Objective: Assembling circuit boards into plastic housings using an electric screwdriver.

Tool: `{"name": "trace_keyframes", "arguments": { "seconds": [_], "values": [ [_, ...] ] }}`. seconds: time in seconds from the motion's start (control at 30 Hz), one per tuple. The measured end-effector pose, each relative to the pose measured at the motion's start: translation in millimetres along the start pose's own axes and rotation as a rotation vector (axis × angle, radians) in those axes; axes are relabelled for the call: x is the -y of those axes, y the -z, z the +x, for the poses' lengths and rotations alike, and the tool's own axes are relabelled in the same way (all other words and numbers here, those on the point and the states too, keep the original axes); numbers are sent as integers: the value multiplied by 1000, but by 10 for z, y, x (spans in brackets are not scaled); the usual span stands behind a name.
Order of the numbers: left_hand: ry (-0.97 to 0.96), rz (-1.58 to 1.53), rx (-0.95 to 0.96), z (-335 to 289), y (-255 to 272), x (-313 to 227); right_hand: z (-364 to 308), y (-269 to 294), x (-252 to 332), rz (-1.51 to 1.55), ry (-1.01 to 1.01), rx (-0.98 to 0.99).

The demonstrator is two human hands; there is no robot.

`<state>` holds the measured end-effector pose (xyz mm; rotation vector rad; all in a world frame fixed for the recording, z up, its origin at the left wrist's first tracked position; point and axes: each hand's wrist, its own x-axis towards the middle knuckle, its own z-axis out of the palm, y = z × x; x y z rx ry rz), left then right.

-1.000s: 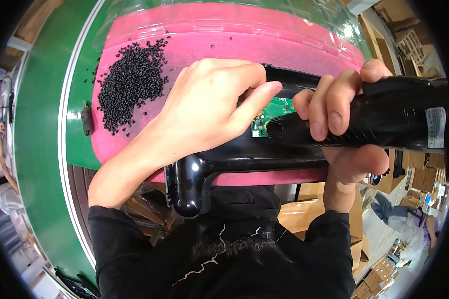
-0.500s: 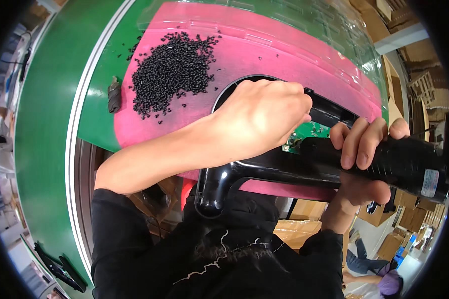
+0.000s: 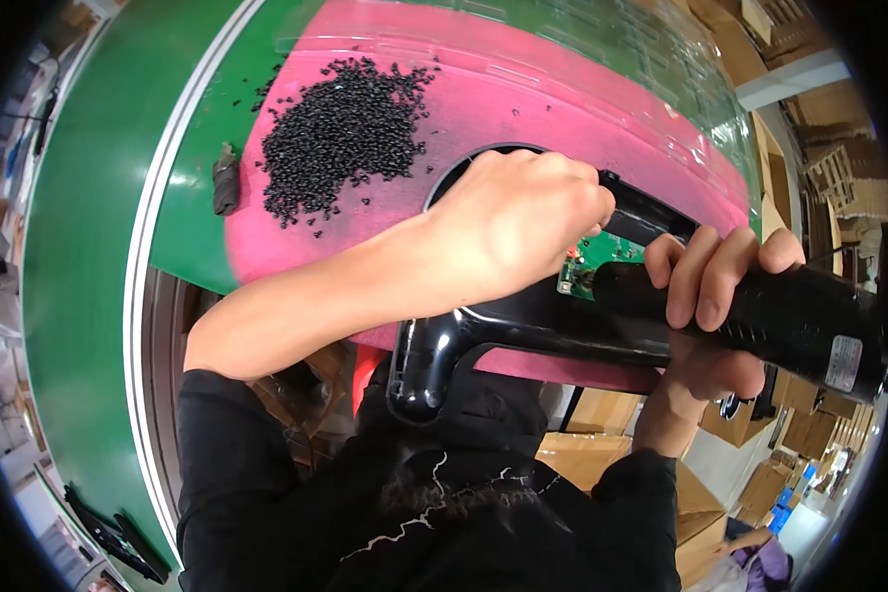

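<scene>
The left hand [image 3: 518, 222] is curled shut, knuckles up, pressing on a glossy black plastic housing [image 3: 483, 340] that overhangs the near edge of the pink mat [image 3: 523, 89]. The right hand [image 3: 715, 296] is wrapped around a black cylindrical electric screwdriver [image 3: 760, 316], its tip at the small green circuit board [image 3: 592, 266]. A tilted driver could slip and gouge the board; the loose pile of black screws [image 3: 340, 128] lies toward the mat's far-left corner.

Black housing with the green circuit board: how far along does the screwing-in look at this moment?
Done: the green circuit board already sits in the black housing. In hand: the right hand holds the black power screwdriver at the board while the left hand presses there. Left: which screws are in cannot be told; the pile of black screws lies on the pink mat.
</scene>
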<state>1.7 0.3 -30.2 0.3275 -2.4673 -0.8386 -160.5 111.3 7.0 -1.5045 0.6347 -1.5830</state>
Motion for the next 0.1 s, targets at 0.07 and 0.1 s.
{"name": "trace_keyframes", "arguments": {
  "seconds": [0.07,0.1],
  "values": [
    [43,18,40,7,45,-7,-14,-9,26,-1,7,-19],
    [39,38,46,22,45,-24,-20,-3,57,3,22,-32]
  ]
}}
